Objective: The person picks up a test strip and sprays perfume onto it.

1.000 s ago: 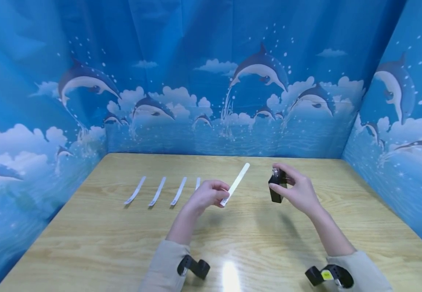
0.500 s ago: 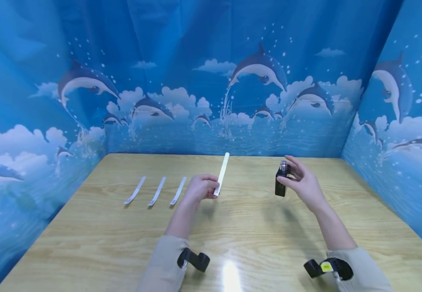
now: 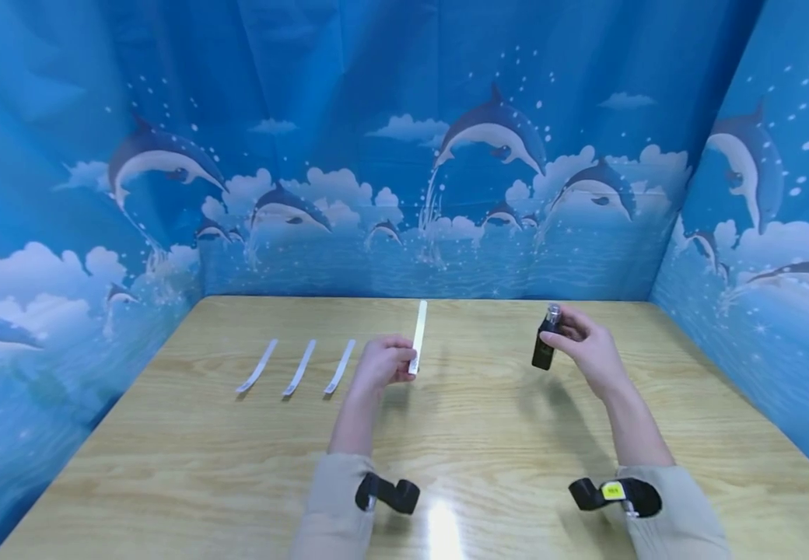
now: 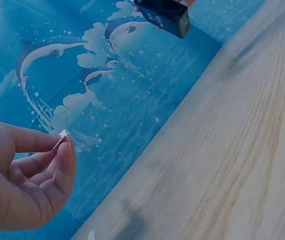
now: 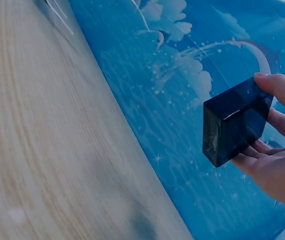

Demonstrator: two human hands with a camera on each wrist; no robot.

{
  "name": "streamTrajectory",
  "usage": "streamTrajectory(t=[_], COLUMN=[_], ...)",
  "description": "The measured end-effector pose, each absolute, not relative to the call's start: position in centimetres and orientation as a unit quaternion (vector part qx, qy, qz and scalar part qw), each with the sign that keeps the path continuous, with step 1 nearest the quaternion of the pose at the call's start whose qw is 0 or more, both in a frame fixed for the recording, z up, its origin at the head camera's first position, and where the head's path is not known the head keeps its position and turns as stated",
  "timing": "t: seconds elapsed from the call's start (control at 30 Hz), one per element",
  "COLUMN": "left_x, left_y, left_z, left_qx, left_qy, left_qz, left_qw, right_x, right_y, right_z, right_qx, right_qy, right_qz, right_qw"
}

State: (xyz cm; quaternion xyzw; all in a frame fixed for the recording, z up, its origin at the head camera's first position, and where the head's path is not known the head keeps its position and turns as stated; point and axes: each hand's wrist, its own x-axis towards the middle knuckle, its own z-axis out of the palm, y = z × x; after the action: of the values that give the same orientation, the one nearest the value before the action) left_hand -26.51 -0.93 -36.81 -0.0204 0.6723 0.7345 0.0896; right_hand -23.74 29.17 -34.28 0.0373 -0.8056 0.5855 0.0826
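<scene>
Paper strip [image 3: 418,327] pinched upright in left hand [image 3: 383,362], apart from dark bottle [image 3: 546,338] gripped by right-hand fingers [image 3: 572,330], centre frame, clear of the surface [image 3: 488,435].

Wooden table [image 3: 166,467] (glare near its front edge), blue dolphin-print backdrop [image 3: 376,117] around

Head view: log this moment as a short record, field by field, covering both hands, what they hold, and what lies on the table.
left hand: pinches the lower end of a white paper strip, strip raised and pointing away from the person
right hand: grips a dark bottle with a silver top, held off the table
on table: three more white strips lying side by side, left of the left hand
gap: strip and bottle are apart, not touching
surroundings: blue dolphin backdrop on three sides
</scene>
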Motion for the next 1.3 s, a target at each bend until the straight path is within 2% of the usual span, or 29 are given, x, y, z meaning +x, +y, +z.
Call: streamTrajectory(t=[0.47,0.77,1.3], left_x=[-26.1,-25.7,-25.7], left_y=[-0.5,-0.3,0.6], left_z=[-39.5,-39.5,-39.7], left_qx=[-0.058,-0.085,-0.103], left_qy=[0.706,0.746,0.799], left_qz=[0.702,0.654,0.586], left_qw=[0.070,0.089,0.088], right_x=[-24.0,-23.7,-24.8], right_y=[32.2,32.4,32.6], right_z=[-37.3,-38.7,-40.6], right_qx=[0.007,0.015,0.044], right_qy=[-0.786,-0.749,-0.746], right_qz=[0.618,0.663,0.664], right_qw=[0.013,0.016,-0.029])
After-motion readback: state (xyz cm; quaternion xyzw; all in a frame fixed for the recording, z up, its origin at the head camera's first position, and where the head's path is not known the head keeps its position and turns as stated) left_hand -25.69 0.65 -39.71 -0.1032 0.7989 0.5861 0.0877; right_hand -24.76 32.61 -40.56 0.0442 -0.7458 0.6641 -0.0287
